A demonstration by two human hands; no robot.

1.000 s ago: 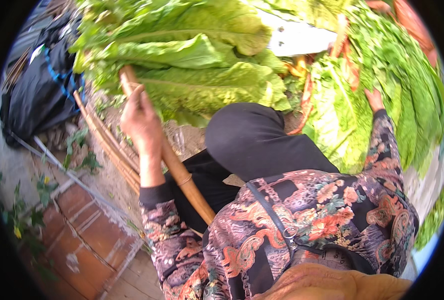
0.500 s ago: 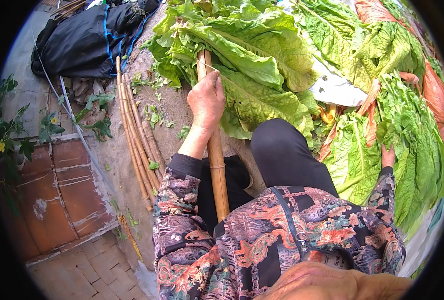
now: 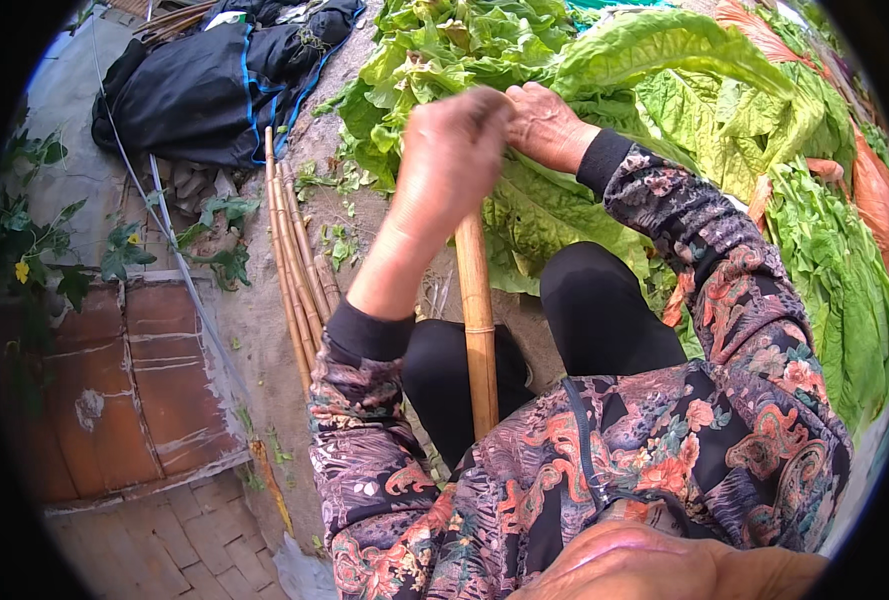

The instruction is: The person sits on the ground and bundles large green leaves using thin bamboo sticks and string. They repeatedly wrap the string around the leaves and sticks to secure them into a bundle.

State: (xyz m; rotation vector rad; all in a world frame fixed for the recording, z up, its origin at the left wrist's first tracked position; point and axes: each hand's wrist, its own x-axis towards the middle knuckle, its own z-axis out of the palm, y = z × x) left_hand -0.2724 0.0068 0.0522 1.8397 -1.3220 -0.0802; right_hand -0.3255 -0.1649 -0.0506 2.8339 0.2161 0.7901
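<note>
Bamboo stick (image 3: 477, 310) now meets both hands; right hand (image 3: 544, 125) joined left hand (image 3: 451, 160).

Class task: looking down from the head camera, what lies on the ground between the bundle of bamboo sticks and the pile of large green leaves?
In the head view, bare ground with scattered leaf scraps separates the bamboo sticks from the leaf pile.

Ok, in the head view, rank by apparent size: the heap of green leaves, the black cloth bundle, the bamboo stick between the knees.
1. Heap of green leaves, largest.
2. Black cloth bundle.
3. Bamboo stick, smallest, though partly hidden under the left hand and nearer the camera.
</note>
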